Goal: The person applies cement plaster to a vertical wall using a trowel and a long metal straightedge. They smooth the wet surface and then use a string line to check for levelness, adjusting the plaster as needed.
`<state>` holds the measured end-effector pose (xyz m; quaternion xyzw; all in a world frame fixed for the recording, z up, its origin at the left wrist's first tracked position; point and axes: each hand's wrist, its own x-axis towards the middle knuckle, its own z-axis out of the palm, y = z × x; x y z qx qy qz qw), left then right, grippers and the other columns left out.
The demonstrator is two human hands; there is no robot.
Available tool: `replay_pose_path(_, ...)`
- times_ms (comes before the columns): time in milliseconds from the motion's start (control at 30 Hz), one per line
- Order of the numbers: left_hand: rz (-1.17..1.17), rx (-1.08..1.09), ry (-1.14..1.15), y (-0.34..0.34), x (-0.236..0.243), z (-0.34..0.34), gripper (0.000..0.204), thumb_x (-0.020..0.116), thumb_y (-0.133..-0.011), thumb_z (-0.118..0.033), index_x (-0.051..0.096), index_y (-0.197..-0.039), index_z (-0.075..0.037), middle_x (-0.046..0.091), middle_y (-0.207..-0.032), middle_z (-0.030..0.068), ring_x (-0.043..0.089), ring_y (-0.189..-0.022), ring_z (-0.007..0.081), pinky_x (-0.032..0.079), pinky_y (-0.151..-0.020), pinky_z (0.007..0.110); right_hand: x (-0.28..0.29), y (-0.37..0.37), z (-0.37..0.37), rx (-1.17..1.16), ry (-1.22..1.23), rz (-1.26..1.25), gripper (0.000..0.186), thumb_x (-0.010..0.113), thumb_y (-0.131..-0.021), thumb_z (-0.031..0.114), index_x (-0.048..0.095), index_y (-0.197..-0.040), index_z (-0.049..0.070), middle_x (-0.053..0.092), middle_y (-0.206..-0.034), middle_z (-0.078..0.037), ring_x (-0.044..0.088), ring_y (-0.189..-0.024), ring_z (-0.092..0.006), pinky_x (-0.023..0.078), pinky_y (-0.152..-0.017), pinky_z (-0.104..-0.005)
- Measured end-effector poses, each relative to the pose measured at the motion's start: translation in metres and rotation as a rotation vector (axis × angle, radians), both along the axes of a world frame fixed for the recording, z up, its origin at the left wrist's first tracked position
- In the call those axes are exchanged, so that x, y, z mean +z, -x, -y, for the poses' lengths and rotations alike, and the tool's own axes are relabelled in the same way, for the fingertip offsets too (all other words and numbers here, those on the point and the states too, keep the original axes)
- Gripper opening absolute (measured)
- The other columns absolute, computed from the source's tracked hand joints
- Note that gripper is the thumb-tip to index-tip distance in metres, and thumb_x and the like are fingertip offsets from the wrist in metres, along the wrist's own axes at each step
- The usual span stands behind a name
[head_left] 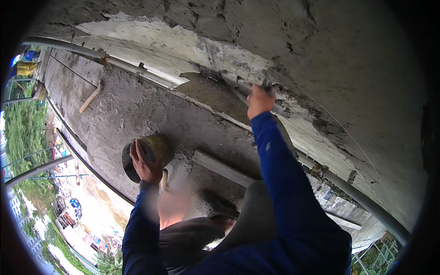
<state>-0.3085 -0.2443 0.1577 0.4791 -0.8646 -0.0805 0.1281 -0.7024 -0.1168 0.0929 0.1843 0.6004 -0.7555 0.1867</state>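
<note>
Head view: left hand (146, 167) on bucket (161, 147), gap to edge of platform (104, 161)

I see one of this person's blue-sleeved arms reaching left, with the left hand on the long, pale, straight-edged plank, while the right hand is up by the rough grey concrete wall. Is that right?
Not quite: the left hand is on the round, yellowish-brown bucket, as the head view shows. The right hand is indeed up by the rough grey concrete wall.

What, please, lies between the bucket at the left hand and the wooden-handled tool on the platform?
In the head view, only rough grey platform surface shows between the bucket and the wooden-handled tool.
</note>
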Motion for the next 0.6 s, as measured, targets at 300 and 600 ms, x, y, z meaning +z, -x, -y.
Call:
replay_pose_path(300,0.010,0.009,0.005,-0.003,0.005,-0.003,0.081,0.074,-0.084,-0.027,0.039,-0.153,-0.002,0.044,-0.148,0.0269,0.045,-0.135,0.0461,0.039,-0.111,0.052,-0.031,-0.066,-0.036,-0.015,0.069,0.090,0.039,0.068,-0.093,-0.004,0.046,-0.122,0.009,0.059,-0.082,-0.006,0.050,-0.053,-0.0148,0.044,-0.050,-0.0348)
replay_pose_path(600,-0.006,0.016,-0.022,-0.005,0.006,-0.005,0.082,0.075,-0.083,-0.025,0.039,-0.153,-0.004,0.042,-0.150,0.0255,0.044,-0.137,0.0458,0.038,-0.112,0.052,-0.017,0.037,-0.012,0.003,-0.100,0.089,0.011,0.068,-0.089,0.004,0.057,-0.088,0.007,0.058,-0.075,-0.004,0.049,-0.052,-0.0168,0.042,-0.048,-0.0375)
